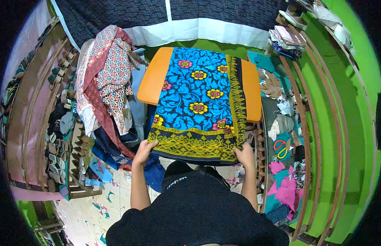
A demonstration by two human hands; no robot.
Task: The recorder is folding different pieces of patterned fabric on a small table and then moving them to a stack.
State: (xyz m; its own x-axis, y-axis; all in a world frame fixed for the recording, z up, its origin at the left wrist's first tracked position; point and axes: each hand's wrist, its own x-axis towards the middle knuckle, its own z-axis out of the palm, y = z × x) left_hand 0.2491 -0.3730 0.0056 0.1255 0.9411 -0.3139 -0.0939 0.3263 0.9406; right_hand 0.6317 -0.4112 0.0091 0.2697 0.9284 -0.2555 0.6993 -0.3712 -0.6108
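A folded batik cloth (186, 94), blue and black with pink and yellow flowers and a yellow-patterned border, lies spread over an orange tabletop (252, 90). Its near edge hangs past the table toward me. My left hand (145, 151) grips the cloth's near left corner, fingers closed on the border. At the near right corner, my right hand (244, 155) pinches the same border, its fingertips partly hidden by the fabric. Between the two hands the edge is drawn fairly straight.
Left of the table, patterned cloths (112, 78) hang in a heap over denim pieces. Orange-and-yellow-handled scissors (282, 149) lie among fabric scraps on the right, near pink scraps (287, 190). Wooden racks (309, 123) line the right wall; shelves with small shoe-like pieces (57, 160) stand left. Offcuts litter the floor.
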